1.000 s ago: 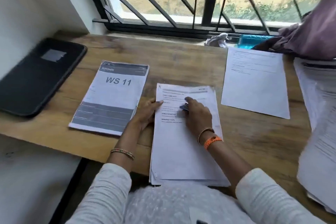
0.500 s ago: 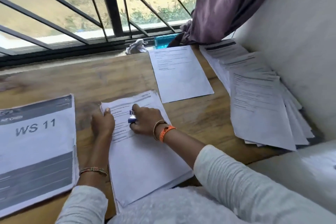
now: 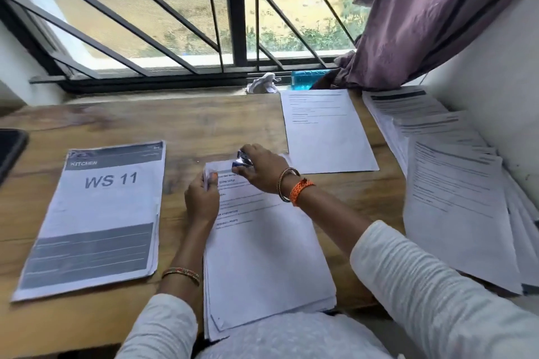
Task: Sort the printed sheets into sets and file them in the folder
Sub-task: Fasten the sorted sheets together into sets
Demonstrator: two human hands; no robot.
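Here, the stack of white printed sheets (image 3: pixel 262 256) lies in front of you on the wooden table (image 3: pixel 189 125), with its near end hanging a little over the table edge toward your body. Your left hand (image 3: pixel 201 198) is curled at the top left corner of this stack and pinches the corner of the sheets, which is lifted a little between your fingers. Your right hand (image 3: pixel 262 167) is at the top edge of the same stack, and its fingers are closed around a small blue and silver stapler (image 3: pixel 242 160), which sits on the top of the sheets. Just to the left of the stack lies a thick white and grey printed set with "KITCHEN" and "WS 11" on its cover (image 3: pixel 99 213), flat on the table and not touching your hands. Behind and to the right of the stack lies a single white sheet with few printed lines (image 3: pixel 326 131), close to the window. Further right, beside the white wall, there is a wide, loose pile of printed sheets (image 3: pixel 455 183), spread one over another. At the far left edge of the table you see a part of a black flat folder (image 3: pixel 10 148). On the window sill there are a crumpled white cloth (image 3: pixel 262 83) and a blue object (image 3: pixel 309 79), and a purple curtain (image 3: pixel 431 14) hangs at the right.
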